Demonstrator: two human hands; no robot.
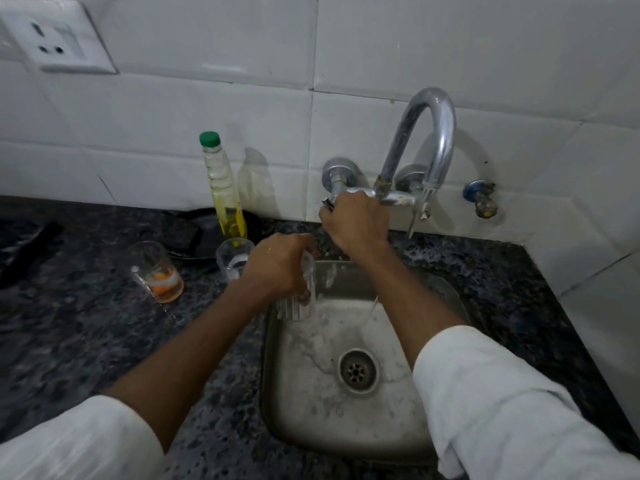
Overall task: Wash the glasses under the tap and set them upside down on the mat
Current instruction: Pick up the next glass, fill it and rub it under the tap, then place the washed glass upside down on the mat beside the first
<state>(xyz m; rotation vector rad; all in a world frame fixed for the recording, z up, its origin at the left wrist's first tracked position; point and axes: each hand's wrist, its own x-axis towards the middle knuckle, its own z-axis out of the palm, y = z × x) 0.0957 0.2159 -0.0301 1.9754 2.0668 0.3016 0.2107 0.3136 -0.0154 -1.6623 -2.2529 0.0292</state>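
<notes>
My left hand grips a clear ribbed glass over the left rim of the steel sink. My right hand is closed on the left tap handle below the curved chrome tap. A thin stream of water falls from the spout at the sink's back edge. Two more glasses stand on the dark counter to the left: an empty one beside my left hand, and one with orange residue farther left. A dark mat lies behind them against the wall.
A bottle of yellow liquid with a green cap stands at the wall behind the glasses. A small blue-capped valve sticks out right of the tap. A white socket plate sits high on the tiled wall. The speckled counter surrounds the sink.
</notes>
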